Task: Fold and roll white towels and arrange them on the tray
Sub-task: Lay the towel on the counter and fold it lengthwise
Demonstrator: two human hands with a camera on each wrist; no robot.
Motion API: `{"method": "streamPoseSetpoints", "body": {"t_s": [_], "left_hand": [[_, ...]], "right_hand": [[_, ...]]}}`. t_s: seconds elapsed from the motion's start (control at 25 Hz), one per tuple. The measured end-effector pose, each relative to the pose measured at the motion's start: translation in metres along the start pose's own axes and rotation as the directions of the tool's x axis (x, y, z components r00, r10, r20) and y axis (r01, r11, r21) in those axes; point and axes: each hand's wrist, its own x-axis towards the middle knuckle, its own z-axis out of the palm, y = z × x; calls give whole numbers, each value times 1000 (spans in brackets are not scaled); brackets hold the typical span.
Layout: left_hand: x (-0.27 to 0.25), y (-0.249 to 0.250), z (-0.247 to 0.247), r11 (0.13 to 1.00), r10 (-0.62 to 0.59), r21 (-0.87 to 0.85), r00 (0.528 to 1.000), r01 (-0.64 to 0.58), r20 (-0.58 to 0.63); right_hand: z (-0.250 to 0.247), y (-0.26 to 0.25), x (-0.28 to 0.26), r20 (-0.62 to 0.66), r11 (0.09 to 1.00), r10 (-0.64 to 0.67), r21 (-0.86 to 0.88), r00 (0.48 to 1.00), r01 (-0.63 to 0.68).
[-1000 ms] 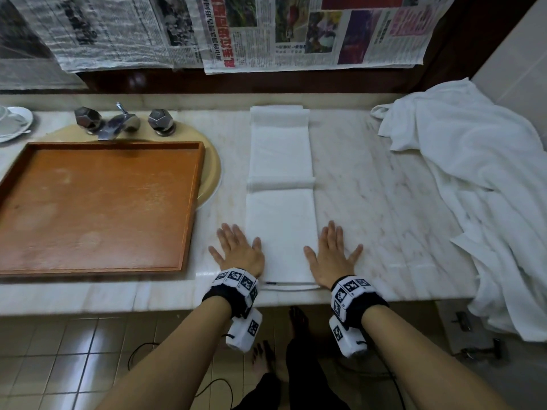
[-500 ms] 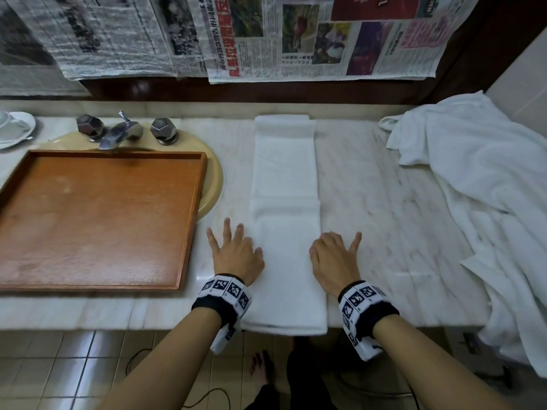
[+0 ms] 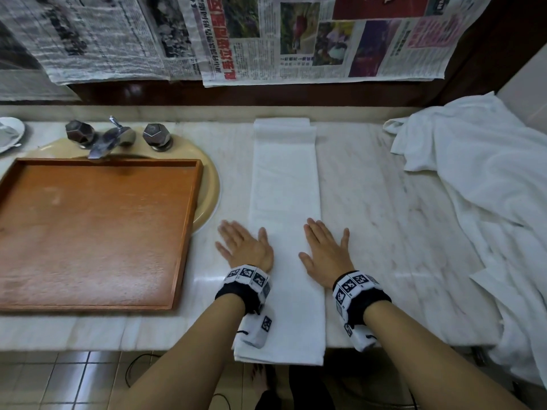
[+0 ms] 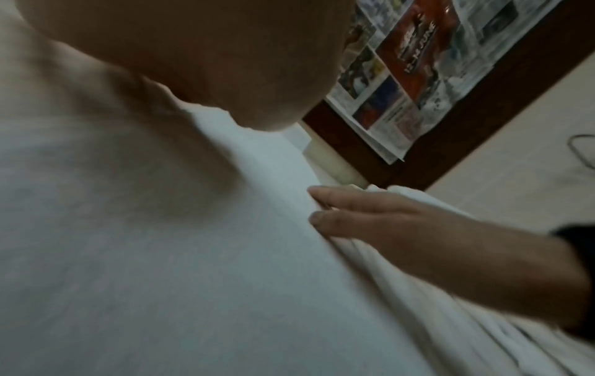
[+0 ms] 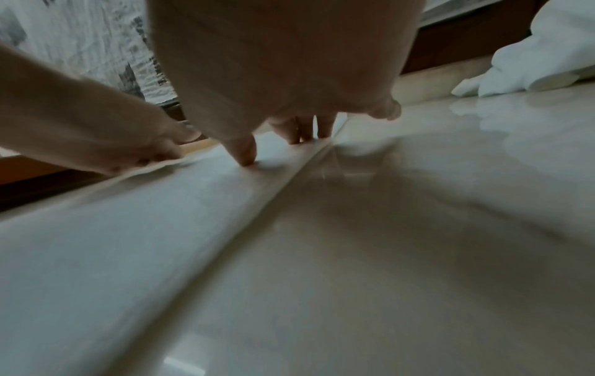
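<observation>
One long white towel folded into a narrow strip (image 3: 285,232) is the only piece in work, and it lies flat along the pale marble surface (image 3: 384,217), its near end hanging just over the front edge and its far end reaching the back wall, where a short flap is doubled over. Nearest the edge, the left hand (image 3: 245,247) lies flat beside the strip's left border, thumb touching the cloth, fingers straight and spread; its grip is released, holding nothing. The right hand (image 3: 324,251) lies flat on the strip's right border, fingers straight, likewise released; the right wrist view shows its fingertips (image 5: 244,157) pressing the towel by its folded edge.

Judging by this, the lengthwise fold is done and is being smoothed; rolling has not begun, since no coil shows at either end. To the left, the empty orange-brown wooden tray (image 3: 88,232) rests over the beige basin (image 3: 211,187) and holds no towels, so arranging is wholly ahead. Farther right, a heap of loose white towels (image 3: 488,202) lies unfolded on the surface, draping over its edge, so most of the task seems left.
</observation>
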Motion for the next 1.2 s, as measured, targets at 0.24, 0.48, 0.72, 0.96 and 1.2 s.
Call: {"method": "streamPoseSetpoints", "body": {"t_s": [0.24,0.48,0.72,0.96,1.2], "left_hand": [[27,12,-3,947,321,-46,941,-318,110],[38,9,-14,797,533,193,817,-572,221],[71,20,-20,790,419,341,855,-510,307],[97,67,-53,818,400,352,889,-455,221],[34,-20,-20,843,362,331,902,-424,235]], "right_hand": [[-18,-7,21,-62,998,53,45,997,-50],[-11,-10,27,-74,997,57,-39,996,-60],[-23,-5,57,114,997,74,-45,991,-69],[-58,3,102,144,995,80,-74,986,-70],[-11,20,16,206,995,101,-18,973,-100]]}}
